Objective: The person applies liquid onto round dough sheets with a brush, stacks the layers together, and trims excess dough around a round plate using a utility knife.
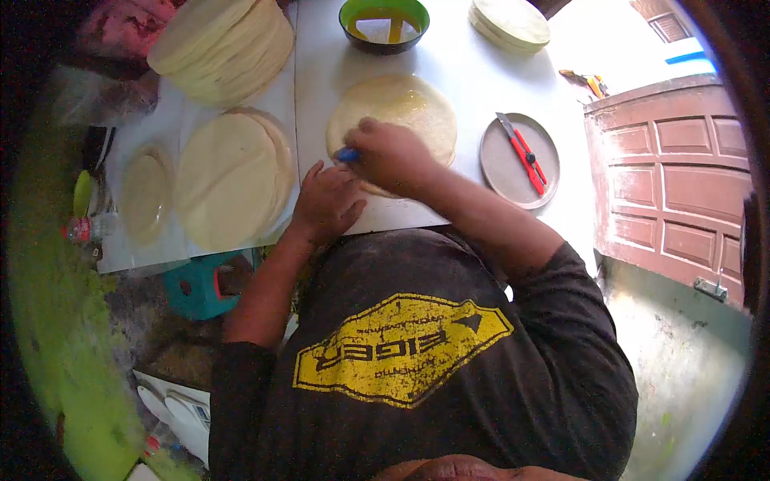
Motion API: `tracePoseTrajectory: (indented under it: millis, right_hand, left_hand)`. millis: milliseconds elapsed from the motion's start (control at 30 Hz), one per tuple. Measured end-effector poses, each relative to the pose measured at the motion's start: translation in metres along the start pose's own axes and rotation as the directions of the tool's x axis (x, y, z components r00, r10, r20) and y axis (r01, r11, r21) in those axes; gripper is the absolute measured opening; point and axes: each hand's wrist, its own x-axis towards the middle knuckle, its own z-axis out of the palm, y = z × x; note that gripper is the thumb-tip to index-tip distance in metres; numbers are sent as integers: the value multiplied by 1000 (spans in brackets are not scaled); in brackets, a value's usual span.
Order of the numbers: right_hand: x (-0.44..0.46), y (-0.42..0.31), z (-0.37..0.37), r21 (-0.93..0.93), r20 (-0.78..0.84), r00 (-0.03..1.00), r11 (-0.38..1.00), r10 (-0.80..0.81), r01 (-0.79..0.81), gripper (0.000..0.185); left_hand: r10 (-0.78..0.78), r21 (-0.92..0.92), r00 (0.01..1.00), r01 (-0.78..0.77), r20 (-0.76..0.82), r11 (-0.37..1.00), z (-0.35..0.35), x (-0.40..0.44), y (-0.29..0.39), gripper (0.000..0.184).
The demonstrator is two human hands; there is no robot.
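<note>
Our right hand (389, 152) is over the near left part of a flat pale round (433, 132) on the white desk (313, 76). Its fingers (368, 125) are closed on a small blue object (346, 154) (mostly covered by the hand, so we cannot tell its full shape). Our left hand (327, 200) lies palm down just beside it, at the near left edge of the same round, with its fingers (314, 169) apart and the thumb out to the side. We cannot tell whether those fingertips press on the round or only on the desk. The far part of the round has a wet, yellowish shine.

Beyond the round, near the far edge of the desk, stands a green bowl (383, 42) with yellow liquid (373, 24) in it. To our right is a grey plate (497, 167), and a red cutter (528, 156) lies slantwise on it, its dark blade pointing away from us. Farther off on that side sits a small stack of pale rounds (511, 24).

On our left, a tall stack of rounds (233, 52) stands at the back, a lower overlapping pile (228, 180) lies nearer to us, and a pale oval item (146, 192) is beside that pile, toward the desk's left edge.
</note>
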Motion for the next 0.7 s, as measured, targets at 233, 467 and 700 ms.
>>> tracePoseTrajectory:
  millis: [233, 467, 700]
  right_hand:
    - [-54, 25, -35, 36, 145, 988, 998, -56, 51, 19]
    - [25, 52, -59, -39, -26, 925, 924, 380, -380, 25]
    - [51, -26, 3, 65, -2, 975, 973, -222, 222, 23]
  left_hand:
    - [-85, -170, 995, 76, -46, 982, -59, -28, 22, 36]
    - [-380, 280, 905, 421, -189, 863, -145, -65, -30, 43]
    - [-302, 110, 949, 311, -94, 944, -145, -99, -40, 41]
